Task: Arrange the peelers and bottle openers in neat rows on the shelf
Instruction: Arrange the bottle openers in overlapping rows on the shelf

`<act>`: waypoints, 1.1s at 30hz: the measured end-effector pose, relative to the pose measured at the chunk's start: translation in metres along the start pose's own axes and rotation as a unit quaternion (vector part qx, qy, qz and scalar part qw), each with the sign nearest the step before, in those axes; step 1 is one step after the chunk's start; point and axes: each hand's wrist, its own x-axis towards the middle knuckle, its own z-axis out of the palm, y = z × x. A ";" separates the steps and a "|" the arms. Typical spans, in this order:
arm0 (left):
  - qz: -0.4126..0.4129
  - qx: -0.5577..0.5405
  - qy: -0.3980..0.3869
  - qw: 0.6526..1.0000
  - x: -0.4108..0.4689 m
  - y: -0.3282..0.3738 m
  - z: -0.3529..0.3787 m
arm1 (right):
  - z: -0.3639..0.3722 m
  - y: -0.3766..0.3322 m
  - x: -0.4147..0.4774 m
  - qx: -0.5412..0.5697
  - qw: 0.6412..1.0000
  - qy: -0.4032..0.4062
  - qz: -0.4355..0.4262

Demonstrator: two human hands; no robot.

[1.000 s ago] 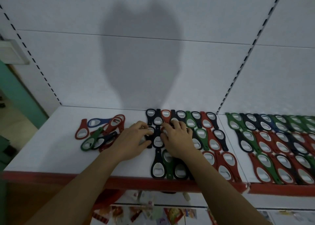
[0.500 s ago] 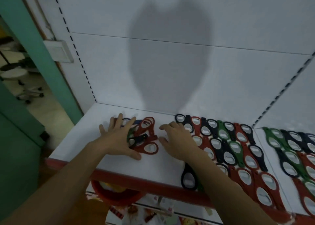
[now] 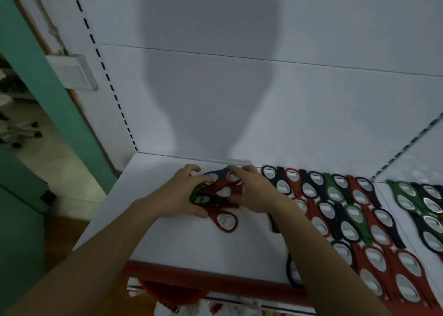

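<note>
I see left hand (image 3: 176, 197) gripping loose pile of bottle openers (image 3: 221, 186) from its left; right hand (image 3: 255, 192) gripping its right side | pile on shelf (image 3: 167, 243); neat rows (image 3: 347, 210) right of pile

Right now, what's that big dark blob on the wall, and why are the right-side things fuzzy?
Head view: the blob is a shadow on the back panel, light likely coming from behind the person; same view, the rows of bottle openers blur toward the right edge, while the loose pile gripped by the left hand and right hand looks sharper.
</note>
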 end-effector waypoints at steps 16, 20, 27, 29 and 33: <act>0.057 -0.130 0.111 0.984 0.012 -0.018 -0.022 | 0.005 0.002 0.025 0.001 0.997 0.038 0.064; 0.047 -0.264 0.062 0.961 0.012 -0.018 -0.024 | 0.007 0.000 0.018 0.065 0.990 0.111 0.053; -0.106 -0.644 -0.046 0.756 0.020 -0.005 -0.034 | 0.003 -0.026 -0.010 0.468 0.868 0.159 -0.040; -0.099 -0.643 -0.116 0.751 0.021 0.000 -0.032 | 0.006 -0.043 -0.001 0.440 0.886 0.140 -0.047; -0.091 -0.652 -0.108 0.745 0.018 0.000 -0.029 | 0.013 -0.055 0.024 0.186 0.956 0.227 0.028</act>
